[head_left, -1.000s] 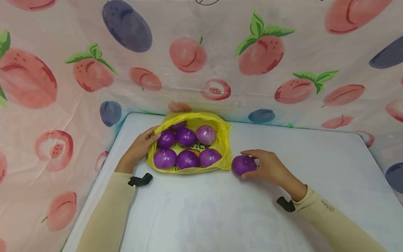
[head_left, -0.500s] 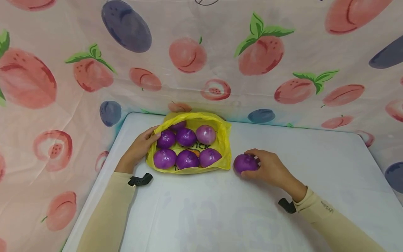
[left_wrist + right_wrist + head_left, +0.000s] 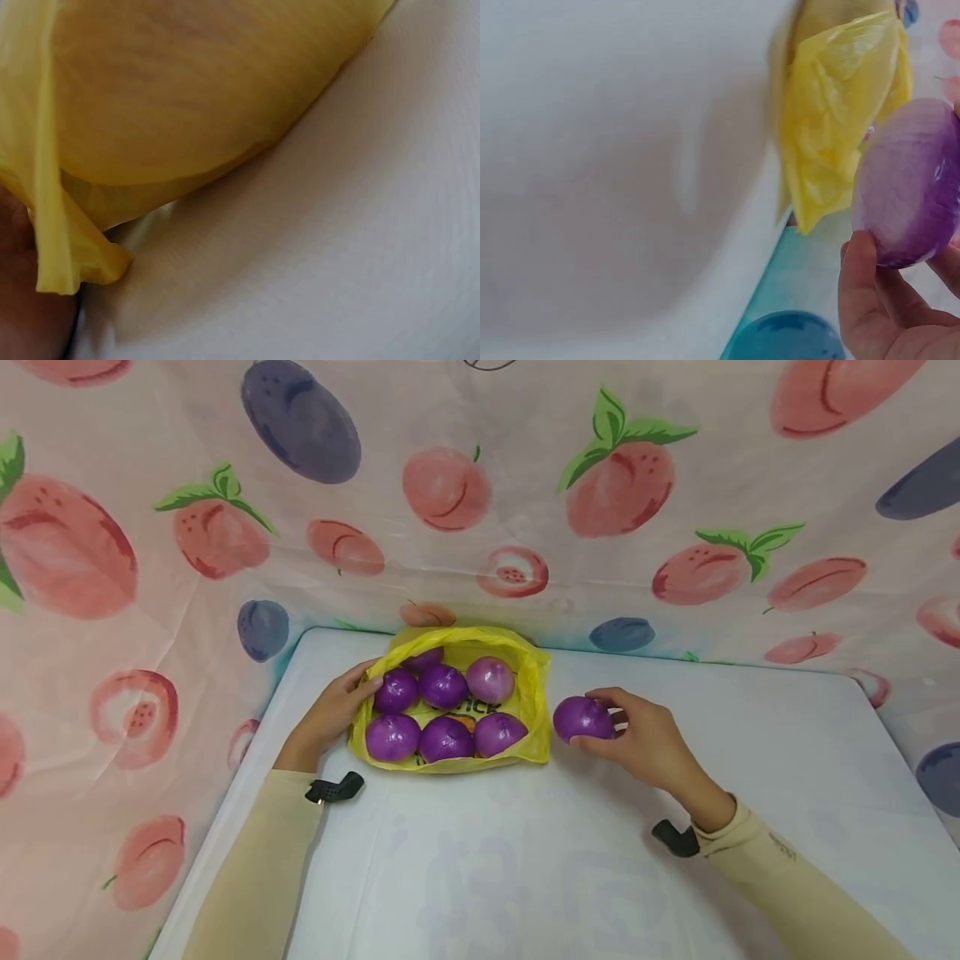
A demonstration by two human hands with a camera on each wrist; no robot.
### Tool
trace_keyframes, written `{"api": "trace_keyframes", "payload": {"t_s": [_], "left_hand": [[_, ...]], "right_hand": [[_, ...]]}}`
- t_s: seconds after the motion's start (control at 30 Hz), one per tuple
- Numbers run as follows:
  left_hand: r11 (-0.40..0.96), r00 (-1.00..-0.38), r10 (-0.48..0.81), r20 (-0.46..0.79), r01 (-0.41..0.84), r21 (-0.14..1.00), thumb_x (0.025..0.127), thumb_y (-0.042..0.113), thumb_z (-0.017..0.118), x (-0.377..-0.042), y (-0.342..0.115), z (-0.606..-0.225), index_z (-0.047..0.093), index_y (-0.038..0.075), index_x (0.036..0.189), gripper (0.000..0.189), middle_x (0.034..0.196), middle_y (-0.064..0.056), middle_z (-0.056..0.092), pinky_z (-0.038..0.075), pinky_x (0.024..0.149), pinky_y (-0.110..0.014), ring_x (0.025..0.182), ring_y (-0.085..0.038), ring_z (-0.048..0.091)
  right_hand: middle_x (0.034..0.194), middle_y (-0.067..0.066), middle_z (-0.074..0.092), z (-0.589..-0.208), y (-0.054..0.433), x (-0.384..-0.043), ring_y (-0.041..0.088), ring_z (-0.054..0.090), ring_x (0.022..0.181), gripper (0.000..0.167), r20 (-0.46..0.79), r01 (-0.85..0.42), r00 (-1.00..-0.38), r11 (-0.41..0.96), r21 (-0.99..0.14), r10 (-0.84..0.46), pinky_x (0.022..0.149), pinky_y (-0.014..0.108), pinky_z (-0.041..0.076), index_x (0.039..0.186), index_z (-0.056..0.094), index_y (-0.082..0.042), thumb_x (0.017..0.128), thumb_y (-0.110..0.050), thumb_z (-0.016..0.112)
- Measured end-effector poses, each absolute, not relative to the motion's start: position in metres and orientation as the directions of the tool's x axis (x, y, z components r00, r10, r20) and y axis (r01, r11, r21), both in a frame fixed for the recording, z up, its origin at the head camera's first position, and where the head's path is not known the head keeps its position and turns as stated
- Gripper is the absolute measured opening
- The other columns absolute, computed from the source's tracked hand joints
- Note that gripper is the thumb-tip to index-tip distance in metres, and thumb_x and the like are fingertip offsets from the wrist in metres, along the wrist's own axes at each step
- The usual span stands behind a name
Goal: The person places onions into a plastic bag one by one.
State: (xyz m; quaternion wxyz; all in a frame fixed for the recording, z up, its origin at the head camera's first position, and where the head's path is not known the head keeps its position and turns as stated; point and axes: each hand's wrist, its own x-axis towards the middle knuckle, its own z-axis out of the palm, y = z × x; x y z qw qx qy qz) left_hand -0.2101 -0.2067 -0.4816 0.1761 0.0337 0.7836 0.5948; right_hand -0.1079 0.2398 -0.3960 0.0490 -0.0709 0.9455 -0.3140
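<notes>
A yellow plastic bag (image 3: pixel 536 693) lies with its mouth spread wide at the table's far side. Several purple onions (image 3: pixel 447 739) sit inside, in a front and a back row, partly covering the print on the bag. My left hand (image 3: pixel 333 714) grips the bag's left rim, its thumb over the edge; the fingers behind are mostly hidden. Just right of the bag, my right hand (image 3: pixel 648 739) holds another purple onion (image 3: pixel 582 718) between thumb and fingers. In the right wrist view this onion (image 3: pixel 907 187) is raised above the table, near the yellow bag (image 3: pixel 840 112).
The white table (image 3: pixel 480 868) reaches out to the front and right. A fruit-patterned cloth (image 3: pixel 525 485) hangs behind and on the left, close to the bag's back edge.
My right hand has lifted the onion off the table and carried it slightly away from me, beside the bag's right edge. The left hand and the bag stay where they were.
</notes>
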Motion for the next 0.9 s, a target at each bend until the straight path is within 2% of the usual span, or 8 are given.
{"api": "trace_keyframes", "payload": {"t_s": [0.2, 0.5, 0.67, 0.9], "left_hand": [[0.287, -0.935, 0.266, -0.235, -0.156, 0.945, 0.104, 0.049, 0.055, -0.209, -0.206, -0.479, 0.038, 0.026, 0.159, 0.062, 0.164, -0.007, 0.037, 0.029, 0.125, -0.05, 0.151, -0.029, 0.034], [0.304, -0.938, 0.259, -0.23, -0.147, 0.941, 0.104, 0.047, 0.054, -0.208, -0.206, -0.476, 0.039, 0.026, 0.159, 0.06, 0.164, -0.007, 0.037, 0.03, 0.125, -0.051, 0.151, -0.03, 0.035], [0.303, -0.938, 0.265, -0.224, -0.139, 0.943, 0.105, 0.046, 0.053, -0.208, -0.208, -0.476, 0.038, 0.023, 0.159, 0.06, 0.164, -0.009, 0.036, 0.028, 0.125, -0.051, 0.151, -0.031, 0.034], [0.286, -0.937, 0.27, -0.224, -0.144, 0.947, 0.105, 0.045, 0.053, -0.207, -0.206, -0.476, 0.039, 0.023, 0.158, 0.059, 0.164, -0.009, 0.037, 0.028, 0.125, -0.051, 0.151, -0.031, 0.035]], "right_hand": [[0.129, 0.009, 0.068, -0.389, 0.227, -0.113, 0.031, 0.066, 0.11, 0.072, -0.023, -0.11, -0.987, 0.766, -0.633, -0.161, 0.08, 0.044, 0.064, 0.138, 0.059, -0.017, 0.079, -0.051, 0.086], [0.126, 0.006, 0.07, -0.382, 0.199, -0.124, 0.027, 0.067, 0.106, 0.072, 0.048, -0.193, -0.975, 0.727, -0.659, -0.215, 0.078, 0.041, 0.063, 0.138, 0.061, -0.017, 0.078, -0.048, 0.087], [0.123, 0.007, 0.071, -0.381, 0.18, -0.135, 0.025, 0.067, 0.103, 0.071, 0.075, -0.246, -0.964, 0.74, -0.626, -0.257, 0.077, 0.039, 0.063, 0.137, 0.063, -0.014, 0.079, -0.047, 0.087], [0.123, 0.01, 0.071, -0.384, 0.155, -0.151, 0.028, 0.069, 0.106, 0.072, 0.041, -0.286, -0.949, 0.796, -0.534, -0.314, 0.086, 0.044, 0.062, 0.138, 0.063, -0.011, 0.081, -0.049, 0.084]]}}
